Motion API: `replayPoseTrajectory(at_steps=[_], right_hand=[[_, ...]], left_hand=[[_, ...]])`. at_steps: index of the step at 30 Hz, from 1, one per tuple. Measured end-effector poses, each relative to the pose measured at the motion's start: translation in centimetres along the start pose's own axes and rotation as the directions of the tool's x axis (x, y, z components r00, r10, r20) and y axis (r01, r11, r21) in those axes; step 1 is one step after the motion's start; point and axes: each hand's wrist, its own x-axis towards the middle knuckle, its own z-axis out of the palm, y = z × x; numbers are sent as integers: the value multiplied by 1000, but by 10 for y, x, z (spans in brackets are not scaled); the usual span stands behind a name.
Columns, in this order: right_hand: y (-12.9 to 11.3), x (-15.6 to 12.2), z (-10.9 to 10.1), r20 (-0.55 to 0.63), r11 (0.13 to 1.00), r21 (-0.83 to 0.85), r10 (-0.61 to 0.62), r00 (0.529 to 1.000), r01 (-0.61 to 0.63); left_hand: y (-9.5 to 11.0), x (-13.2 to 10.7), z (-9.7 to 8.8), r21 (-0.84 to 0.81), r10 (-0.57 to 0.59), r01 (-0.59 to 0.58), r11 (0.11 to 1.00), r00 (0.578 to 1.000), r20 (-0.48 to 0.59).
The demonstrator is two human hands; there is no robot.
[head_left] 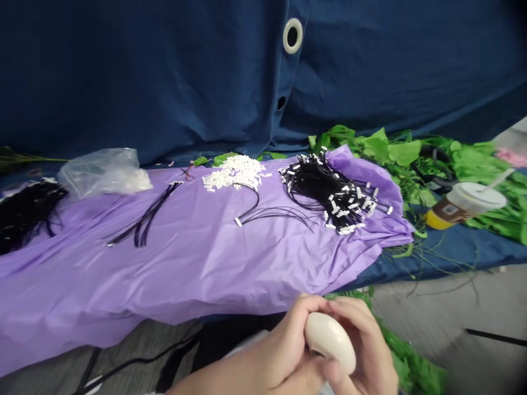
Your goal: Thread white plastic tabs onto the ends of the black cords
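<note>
A smooth, cream-white rounded object point(330, 341) sits cupped between my two hands, low in front of the table. My left hand point(290, 348) closes around its left side, with the thumb below it. Around its right side curls my right hand point(368, 340), the thumb pressing near its lower end. What kind of thing it is I cannot tell, since the fingers hide its underside. Beyond the hands, a large bundle of black wires with white connectors point(335, 192) lies on a purple plastic sheet point(185, 263).
White connector pieces point(236, 171) are heaped mid-sheet, with loose black wires point(251, 211) and another wire bunch point(150, 214) nearby. A clear plastic bag point(102, 173) and dark wires point(28, 211) lie left. A lidded cup point(465, 206) leans among green leaves point(382, 148) at right.
</note>
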Motion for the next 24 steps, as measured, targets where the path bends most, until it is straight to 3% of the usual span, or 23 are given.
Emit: replayPoseTrajectory(at_steps=[3,6,8,10,12,14,16,18,19,20,21,23,24], right_hand=[[14,2,12,46,993,115,9,999,-14],[31,-9,29,111,948,226,204,973,-225],[43,-21,41,136,864,334,352,926,-378],[55,-35,52,245,674,450,537,807,-586],[69,-53,60,413,401,488,677,610,-775],[85,-74,66,486,253,457,732,477,-853],[103,-97,69,469,213,430,778,418,-877],[120,-116,70,418,219,407,819,394,-887],[128,-124,70,393,238,387,832,393,-891],[134,-130,69,374,259,362,840,394,-896],[140,-133,69,361,279,337,844,397,-899],[146,-137,69,370,308,290,837,403,-906],[147,-136,69,385,318,269,830,404,-909]], left_hand=[[-8,1,4,15,-10,14,1000,975,-221],[-35,4,6,-42,-75,64,997,909,-411],[-57,4,5,-78,-126,101,992,872,-474],[-82,0,0,-189,-210,136,972,865,-457],[-112,-6,-5,-382,-346,215,899,883,-318],[-147,-12,-9,-485,-396,253,837,892,-218],[-184,-16,-10,-443,-472,342,829,853,-225],[-214,-15,-7,-151,-453,439,886,747,-487],[-225,-14,-5,-102,-439,457,883,731,-523],[-232,-11,-3,-62,-416,452,890,746,-521],[-236,-8,-2,0,-378,430,903,794,-476],[-240,-2,1,143,-307,363,921,900,-309],[-241,1,2,205,-297,347,915,924,-241]])
